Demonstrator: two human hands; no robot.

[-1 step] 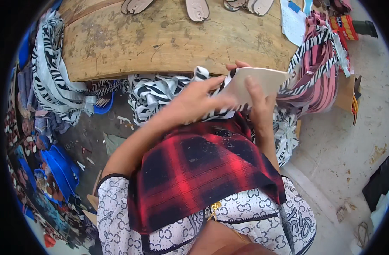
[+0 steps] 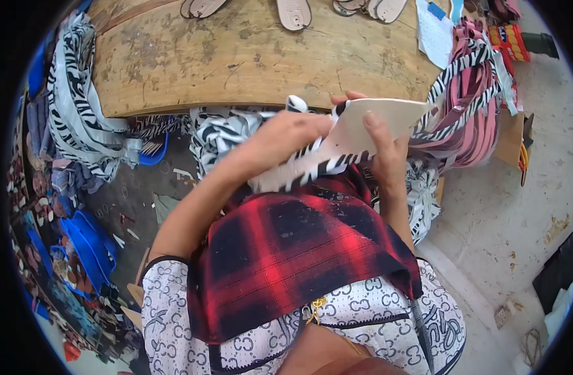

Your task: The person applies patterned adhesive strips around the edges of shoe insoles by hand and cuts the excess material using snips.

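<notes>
The right hand grips a pale beige, smooth-faced flat piece, thumb on top and fingertips showing beyond its far edge, while the left hand bends its fingers over the piece's upper left side; whether they pinch it or only rest there cannot be told. The piece is held tilted above the lap, just short of the near edge of a scuffed, brown wooden desk, its straight far corner pointing right and a black-and-white zebra-striped fabric strip bordering its lower edge. Between that gently bowed desk edge and the pale, rounded sandal soles at the far side runs a broad stretch of stained wood. Room for the elbows is tighter below: a crumpled heap of zebra-striped bands hangs beneath the desk edge, with looped, soft zebra-striped bands at the left corner and glossy pink bands bunched at the right. A red-and-black plaid cloth apron drapes the lap; grey floor opens to the right.
</notes>
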